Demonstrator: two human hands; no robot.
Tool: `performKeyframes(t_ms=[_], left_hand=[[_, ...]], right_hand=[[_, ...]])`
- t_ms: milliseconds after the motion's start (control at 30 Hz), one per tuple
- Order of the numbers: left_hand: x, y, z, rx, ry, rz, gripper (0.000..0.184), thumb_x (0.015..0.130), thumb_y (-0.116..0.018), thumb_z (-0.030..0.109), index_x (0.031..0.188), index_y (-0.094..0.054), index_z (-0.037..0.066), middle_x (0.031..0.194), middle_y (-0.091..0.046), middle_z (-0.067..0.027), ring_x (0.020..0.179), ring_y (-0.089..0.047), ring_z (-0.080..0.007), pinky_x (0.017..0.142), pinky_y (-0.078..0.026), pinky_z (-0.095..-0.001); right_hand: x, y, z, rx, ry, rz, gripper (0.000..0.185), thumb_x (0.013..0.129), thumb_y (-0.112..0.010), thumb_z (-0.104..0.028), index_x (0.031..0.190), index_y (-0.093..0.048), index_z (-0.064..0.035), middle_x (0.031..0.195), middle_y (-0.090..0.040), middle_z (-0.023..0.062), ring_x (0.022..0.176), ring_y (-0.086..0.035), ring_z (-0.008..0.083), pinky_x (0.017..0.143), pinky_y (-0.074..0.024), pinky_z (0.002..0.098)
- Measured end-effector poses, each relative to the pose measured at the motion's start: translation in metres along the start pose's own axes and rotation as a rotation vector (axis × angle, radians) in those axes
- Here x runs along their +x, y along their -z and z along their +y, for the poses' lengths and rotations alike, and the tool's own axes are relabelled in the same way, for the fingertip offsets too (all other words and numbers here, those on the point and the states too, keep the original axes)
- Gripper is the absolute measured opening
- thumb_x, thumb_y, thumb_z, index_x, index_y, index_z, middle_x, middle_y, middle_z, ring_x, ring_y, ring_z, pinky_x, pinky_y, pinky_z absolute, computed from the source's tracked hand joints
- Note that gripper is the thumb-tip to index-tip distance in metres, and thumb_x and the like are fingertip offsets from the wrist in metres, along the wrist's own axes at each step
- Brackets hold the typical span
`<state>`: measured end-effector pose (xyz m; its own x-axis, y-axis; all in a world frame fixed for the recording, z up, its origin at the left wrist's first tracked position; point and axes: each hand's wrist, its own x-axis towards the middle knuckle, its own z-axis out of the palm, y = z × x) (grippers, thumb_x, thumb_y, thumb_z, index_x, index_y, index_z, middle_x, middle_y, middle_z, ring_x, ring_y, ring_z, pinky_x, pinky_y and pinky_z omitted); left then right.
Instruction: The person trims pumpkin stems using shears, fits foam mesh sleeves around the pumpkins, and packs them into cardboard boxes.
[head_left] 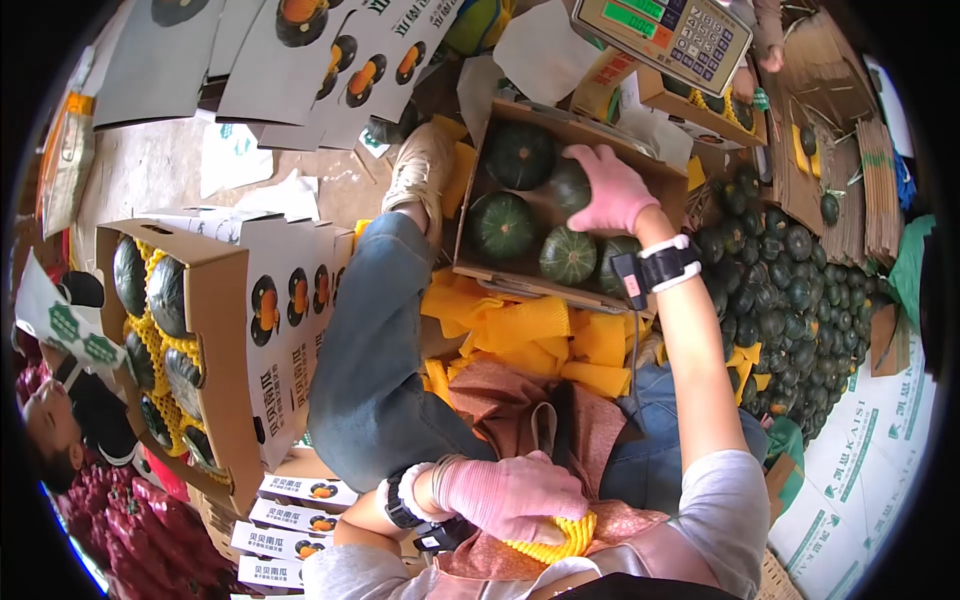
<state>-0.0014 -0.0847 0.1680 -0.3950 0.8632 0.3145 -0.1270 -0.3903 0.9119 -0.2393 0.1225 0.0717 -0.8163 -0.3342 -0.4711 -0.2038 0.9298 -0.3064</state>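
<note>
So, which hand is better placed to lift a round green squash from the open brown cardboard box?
Probably the right: the pink-gloved right hand cups a squash in the box; the pink-gloved left hand holds yellow foam netting well outside it.

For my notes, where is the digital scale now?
Head view: the digital scale is at the top, right of centre, beyond the open box where the right hand grasps a green squash.
</note>
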Motion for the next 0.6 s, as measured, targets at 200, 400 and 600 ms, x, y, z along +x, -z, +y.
performKeyframes(t_ms=[200, 400, 600], left_hand=[[0.002, 0.004, -0.014, -0.379, -0.082, 0.172, 0.024, 0.086, -0.064, 0.022, 0.097, -0.052, 0.005, 0.094, -0.054, -0.0109, 0.086, -0.056, -0.0283, 0.077, -0.043, -0.0379], [0.005, 0.008, -0.016, -0.501, -0.009, 0.7, 0.026, 0.081, -0.07, 0.012, 0.099, -0.052, 0.009, 0.104, -0.054, -0.0034, 0.098, -0.051, -0.0151, 0.088, -0.041, -0.03], [0.009, -0.009, -0.047, -0.49, 0.07, 0.599, 0.025, 0.08, -0.071, 0.01, 0.097, -0.053, 0.008, 0.096, -0.056, 0.0, 0.092, -0.053, -0.0116, 0.083, -0.044, -0.0273]], right_hand=[[-0.003, -0.056, 0.031, -0.201, -0.25, 0.378, 0.086, 0.066, -0.074, -0.043, 0.136, -0.032, -0.0179, 0.131, -0.039, 0.0225, 0.119, -0.041, 0.0437, 0.1, -0.0336, 0.0493], [-0.148, -0.026, -0.044, 1.268, 0.711, -0.103, 0.074, 0.086, -0.05, -0.058, 0.129, -0.044, 0.0018, 0.127, -0.048, 0.0175, 0.121, -0.045, 0.0273, 0.098, -0.0386, 0.0376], [-0.261, -0.032, -0.057, 0.782, 0.642, 0.424, 0.056, 0.077, -0.065, -0.051, 0.101, -0.059, -0.0008, 0.101, -0.057, 0.0124, 0.097, -0.053, 0.0291, 0.088, -0.0404, 0.0379]])
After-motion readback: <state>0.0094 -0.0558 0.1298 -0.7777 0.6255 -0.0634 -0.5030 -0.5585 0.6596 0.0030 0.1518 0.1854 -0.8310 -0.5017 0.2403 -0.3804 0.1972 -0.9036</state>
